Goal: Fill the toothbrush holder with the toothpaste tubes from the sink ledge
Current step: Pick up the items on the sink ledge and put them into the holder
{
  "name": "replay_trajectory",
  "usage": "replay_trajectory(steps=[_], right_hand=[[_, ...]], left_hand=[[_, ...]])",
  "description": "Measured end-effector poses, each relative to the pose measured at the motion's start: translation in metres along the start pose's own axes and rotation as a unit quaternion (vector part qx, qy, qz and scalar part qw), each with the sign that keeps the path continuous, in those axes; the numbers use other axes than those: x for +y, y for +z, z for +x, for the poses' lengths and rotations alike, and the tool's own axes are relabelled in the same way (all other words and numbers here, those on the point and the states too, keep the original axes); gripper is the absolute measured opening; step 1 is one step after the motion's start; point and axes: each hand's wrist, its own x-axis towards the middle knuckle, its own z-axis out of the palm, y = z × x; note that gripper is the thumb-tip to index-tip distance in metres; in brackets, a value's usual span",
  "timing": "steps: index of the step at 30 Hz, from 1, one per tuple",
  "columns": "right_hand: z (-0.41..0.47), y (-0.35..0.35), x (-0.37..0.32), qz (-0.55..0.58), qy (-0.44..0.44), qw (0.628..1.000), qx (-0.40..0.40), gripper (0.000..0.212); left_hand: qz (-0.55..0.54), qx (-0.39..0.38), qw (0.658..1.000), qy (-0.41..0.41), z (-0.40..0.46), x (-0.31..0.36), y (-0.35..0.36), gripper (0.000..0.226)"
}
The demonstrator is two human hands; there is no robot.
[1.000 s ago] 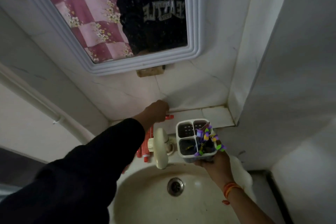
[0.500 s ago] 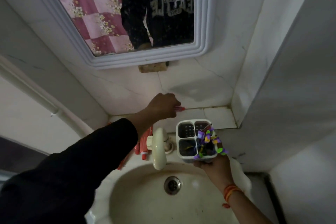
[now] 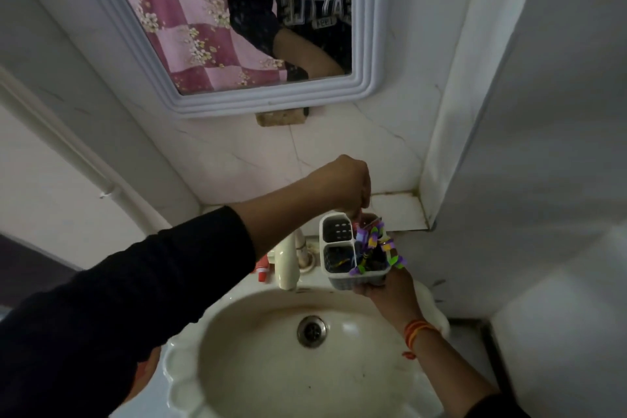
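Two hands work at the white toothbrush holder (image 3: 353, 248), which is held up over the sink (image 3: 258, 360). Under the holder's near side, the right hand (image 3: 390, 292) grips it from below. Above its far compartments, the left hand (image 3: 346, 185) is closed on a red toothpaste tube (image 3: 356, 225), tip down at the rim. Left of the holder, past the tap (image 3: 288, 261), another red tube (image 3: 263, 270) lies on the ledge.

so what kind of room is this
A home bathroom, most likely: a white washbasin with a tap, a framed wall mirror above on tiled walls, and a toothbrush holder in the right hand.
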Motion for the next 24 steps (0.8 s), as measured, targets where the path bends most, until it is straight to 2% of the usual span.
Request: replay_trajectory(steps=[3, 5, 6, 7, 10, 12, 15, 17, 21, 24], right_hand=[[-0.001, 0.001, 0.001, -0.002, 0.002, 1.000, 0.004, 0.073], [-0.002, 0.001, 0.003, 0.001, 0.000, 1.000, 0.005, 0.077], [-0.002, 0.001, 0.005, 0.002, 0.000, 1.000, 0.007, 0.076], [-0.001, 0.001, 0.006, 0.000, -0.001, 1.000, 0.010, 0.074], [-0.001, 0.004, 0.008, -0.009, -0.002, 1.000, 0.017, 0.070], [-0.002, 0.005, 0.007, -0.009, 0.008, 1.000, 0.028, 0.070], [-0.005, 0.007, 0.006, -0.016, 0.004, 0.999, 0.034, 0.068], [-0.008, 0.008, 0.003, -0.020, 0.003, 0.999, 0.040, 0.065], [-0.014, 0.011, -0.005, -0.037, 0.000, 0.997, 0.066, 0.061], [-0.017, 0.013, -0.013, -0.007, 0.012, 0.997, 0.070, 0.066]], left_hand=[[-0.052, -0.012, 0.998, -0.024, -0.002, 0.008, 0.009, 0.026], [-0.154, -0.071, 0.983, -0.072, -0.002, 0.003, 0.010, 0.025], [-0.233, -0.098, 0.962, -0.100, -0.003, -0.002, 0.007, 0.025], [-0.297, -0.098, 0.943, -0.116, -0.005, -0.011, 0.003, 0.024], [-0.393, -0.019, 0.906, -0.154, -0.008, -0.052, -0.001, 0.024], [-0.364, 0.018, 0.907, -0.210, -0.006, -0.084, 0.007, 0.025], [-0.171, -0.012, 0.952, -0.254, -0.005, -0.126, 0.034, 0.029], [-0.068, -0.008, 0.964, -0.258, -0.004, -0.150, 0.056, 0.041], [-0.040, -0.026, 0.963, -0.267, -0.008, -0.165, 0.081, 0.048], [-0.033, -0.020, 0.965, -0.259, -0.003, -0.174, 0.094, 0.051]])
